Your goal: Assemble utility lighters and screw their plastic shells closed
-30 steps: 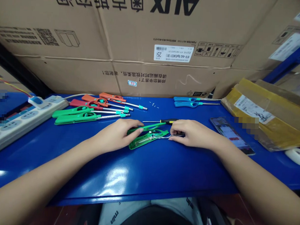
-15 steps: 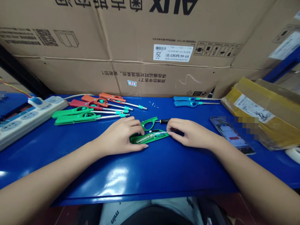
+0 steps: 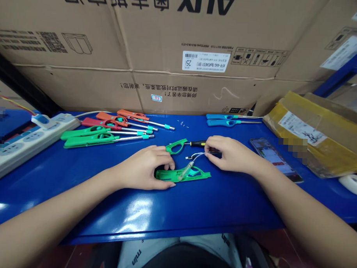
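My left hand (image 3: 146, 170) is closed on the near end of a green lighter shell half (image 3: 191, 175) lying flat on the blue table (image 3: 193, 212). A clear gas tube (image 3: 185, 171) with white wires (image 3: 197, 155) rises out of the shell. My right hand (image 3: 229, 153) pinches those wires and the thin metal part at their end. The other green shell half (image 3: 175, 145) lies just behind my left hand. A black-handled screwdriver (image 3: 197, 143) lies beside my right hand's fingertips.
Several green, red and orange long lighters (image 3: 108, 129) lie at the back left, two blue ones (image 3: 226, 120) at the back right. A white power strip (image 3: 26, 138) is at the left. A phone (image 3: 275, 159), a yellow parcel (image 3: 316, 135) and cardboard boxes (image 3: 169, 51) bound the table.
The green shell half has turned flat toward me under my left hand. My right hand has lifted the wires, pulling the clear tube up out of the shell.
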Tool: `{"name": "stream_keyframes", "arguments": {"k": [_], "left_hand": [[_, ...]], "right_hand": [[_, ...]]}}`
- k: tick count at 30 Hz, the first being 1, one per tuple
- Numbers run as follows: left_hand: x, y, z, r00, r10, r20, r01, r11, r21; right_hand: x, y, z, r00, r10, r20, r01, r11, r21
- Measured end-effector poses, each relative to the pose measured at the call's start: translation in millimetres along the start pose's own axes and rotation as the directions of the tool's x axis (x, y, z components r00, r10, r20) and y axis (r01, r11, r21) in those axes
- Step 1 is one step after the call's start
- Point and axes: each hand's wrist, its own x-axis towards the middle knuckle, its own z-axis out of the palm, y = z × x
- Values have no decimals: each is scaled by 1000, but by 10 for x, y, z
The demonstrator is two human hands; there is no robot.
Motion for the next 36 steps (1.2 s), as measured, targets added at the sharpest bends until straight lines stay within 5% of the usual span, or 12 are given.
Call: {"name": "stream_keyframes", "arguments": {"k": [8,14,18,21,25,36], "left_hand": [[-3,39,102,999,0,-38,-1,1000,-8],[-6,45,110,999,-7,-37,6,1000,-25],[-8,43,94,1000,-8,-23,8,999,-37],[-13,44,93,1000,-3,-17,3,999,-42],[-10,53,88,999,-6,-45,4,999,-37],[4,17,105,992,-45,-121,48,999,23]], "right_hand": [[11,-188,13,971,-230,62,216,959,183],[-2,-292,28,969,-212,130,175,953,247],[7,-261,-5,984,-181,-3,173,935,309],[31,-194,13,987,-109,-122,132,971,201],[51,-107,42,995,-46,-88,46,999,-12],[27,37,22,998,-60,9,60,997,-41]]}}
